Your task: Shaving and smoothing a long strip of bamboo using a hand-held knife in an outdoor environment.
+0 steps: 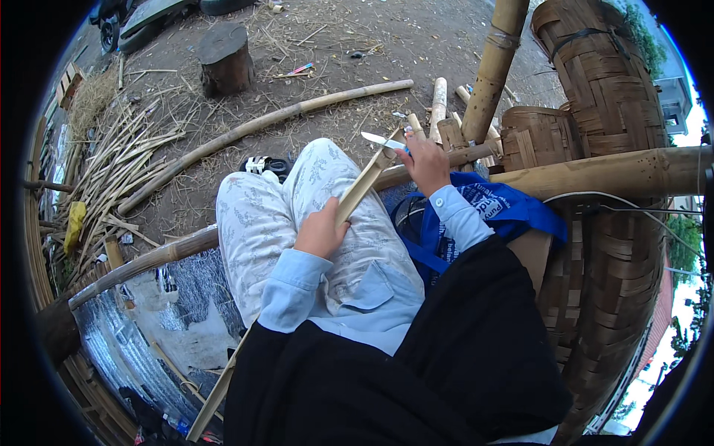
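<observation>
A long split bamboo strip (362,184) slants across my lap, its pale hollow side facing up. Around its middle, above my knees, my left hand (320,232) is closed. My right hand (427,165) grips a knife (381,140) at the strip's far end. The knife's pale blade points left and lies across the bamboo; a bit of blue handle shows by my fingers. Below my left sleeve, a length of bamboo (212,405) reappears at the lower left; my arm hides whether it is the same strip.
A blue bag (487,199) sits by my right forearm. Woven bamboo (610,297) and a thick pole (617,175) stand at the right. Ahead lie a long curved pole (253,128) and a stump (224,61). Cut strips (134,152) are heaped at the left, beyond silvery sheeting (141,334).
</observation>
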{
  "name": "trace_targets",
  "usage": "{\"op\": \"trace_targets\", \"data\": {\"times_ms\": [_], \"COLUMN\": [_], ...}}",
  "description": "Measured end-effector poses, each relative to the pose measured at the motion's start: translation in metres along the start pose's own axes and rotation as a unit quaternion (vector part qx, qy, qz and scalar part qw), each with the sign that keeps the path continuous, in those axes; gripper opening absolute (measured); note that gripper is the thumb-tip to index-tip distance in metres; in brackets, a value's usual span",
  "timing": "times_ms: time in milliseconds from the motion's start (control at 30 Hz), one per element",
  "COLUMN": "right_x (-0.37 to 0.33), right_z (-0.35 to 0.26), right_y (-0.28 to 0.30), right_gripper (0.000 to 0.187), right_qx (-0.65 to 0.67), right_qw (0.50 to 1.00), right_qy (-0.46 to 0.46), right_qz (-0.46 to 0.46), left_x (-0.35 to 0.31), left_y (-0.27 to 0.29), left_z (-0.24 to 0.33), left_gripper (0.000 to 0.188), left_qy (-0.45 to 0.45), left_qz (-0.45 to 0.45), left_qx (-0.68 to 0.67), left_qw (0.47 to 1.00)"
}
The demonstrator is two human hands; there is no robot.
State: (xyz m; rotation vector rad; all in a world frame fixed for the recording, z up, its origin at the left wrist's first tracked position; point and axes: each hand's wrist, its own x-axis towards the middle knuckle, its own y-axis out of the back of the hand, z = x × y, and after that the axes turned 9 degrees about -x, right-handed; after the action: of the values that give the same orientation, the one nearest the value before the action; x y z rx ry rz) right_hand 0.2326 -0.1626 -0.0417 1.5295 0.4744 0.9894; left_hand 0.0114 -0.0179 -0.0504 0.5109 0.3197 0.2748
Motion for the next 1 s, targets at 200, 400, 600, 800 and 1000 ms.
{"op": "trace_targets", "data": {"times_ms": [200, 400, 600, 800, 1000], "right_x": [0.023, -0.007, -0.033, -0.037, -0.033], "right_z": [0.062, -0.021, -0.043, -0.063, -0.062], "right_y": [0.002, 0.024, 0.011, -0.003, -0.010], "right_gripper": [0.030, 0.031, 0.031, 0.039, 0.044], "right_qx": [-0.010, 0.111, 0.188, 0.253, 0.282], "right_qw": [0.971, 0.993, 0.972, 0.931, 0.897], "right_qy": [-0.235, -0.017, -0.139, -0.265, -0.341], "right_qz": [-0.044, 0.037, -0.033, 0.002, 0.004], "left_x": [-0.008, -0.005, -0.003, -0.001, 0.003], "left_y": [0.000, 0.000, 0.004, 0.010, 0.028], "left_z": [0.001, 0.001, 0.003, -0.004, 0.003], "left_gripper": [0.034, 0.035, 0.038, 0.035, 0.027], "left_qy": [0.011, 0.004, 0.028, 0.023, 0.166], "left_qz": [-0.003, 0.006, -0.010, -0.022, -0.123], "left_qx": [-0.003, -0.005, -0.024, -0.080, -0.288], "left_qw": [1.000, 1.000, 0.999, 0.996, 0.935]}}
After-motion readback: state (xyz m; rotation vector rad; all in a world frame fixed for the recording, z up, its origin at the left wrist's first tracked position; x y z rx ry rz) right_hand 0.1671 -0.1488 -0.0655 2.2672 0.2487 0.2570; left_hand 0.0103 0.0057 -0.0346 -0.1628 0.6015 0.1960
